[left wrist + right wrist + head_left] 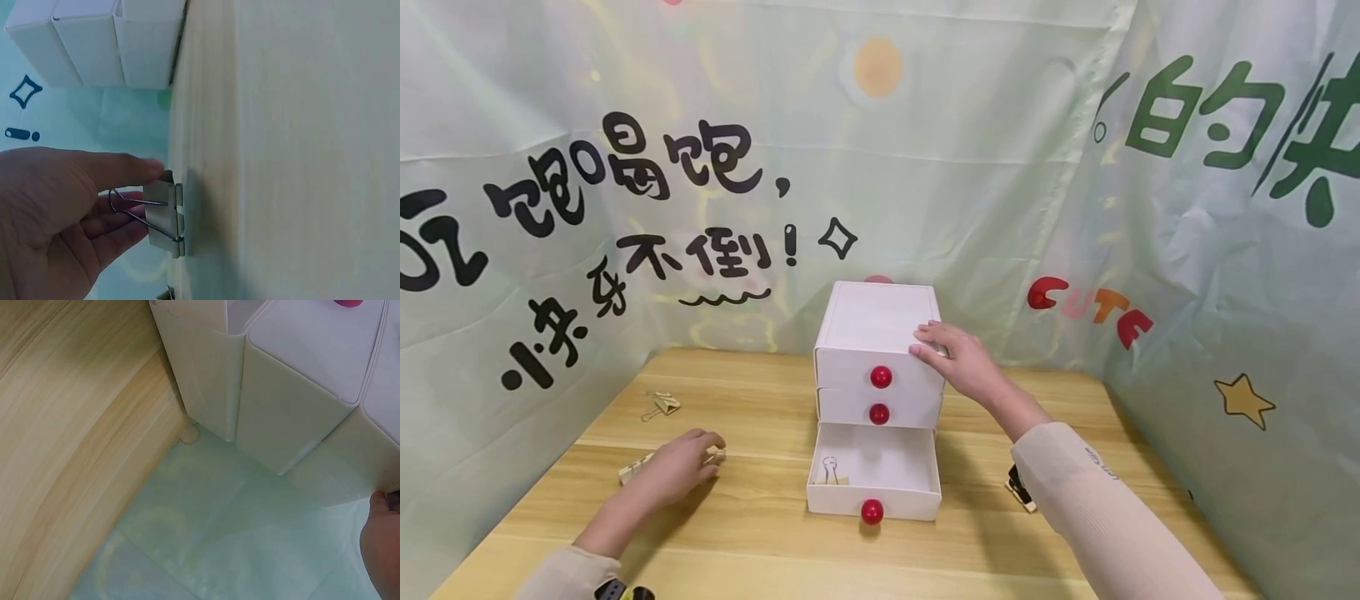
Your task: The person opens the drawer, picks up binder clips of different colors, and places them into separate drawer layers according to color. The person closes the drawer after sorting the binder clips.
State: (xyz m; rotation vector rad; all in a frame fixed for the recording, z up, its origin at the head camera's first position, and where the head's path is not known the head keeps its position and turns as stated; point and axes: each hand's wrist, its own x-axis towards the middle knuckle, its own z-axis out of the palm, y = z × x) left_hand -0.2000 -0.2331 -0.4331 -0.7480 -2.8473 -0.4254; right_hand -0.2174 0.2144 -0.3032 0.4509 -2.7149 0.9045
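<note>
My left hand [676, 467] is low over the left part of the table. Its thumb and fingers pinch a pale binder clip [164, 215] with wire handles, the clip's spine close to the wood. Right of it stands a white mini drawer cabinet [880, 317] with red round knobs. Its bottom drawer [880, 500] is pulled out, with a binder clip [832, 478] inside near the front left. My right hand [962, 358] rests on the cabinet's top right edge, fingers extended over the top. In the right wrist view only part of that hand [380, 544] shows.
Another pale binder clip [634, 469] lies beside my left wrist, and more clip pieces [662, 404] lie farther back. A black and pale item [1021, 490] sits by my right sleeve. Printed cloth [925, 167] hangs behind and along both sides of the wooden table [760, 533].
</note>
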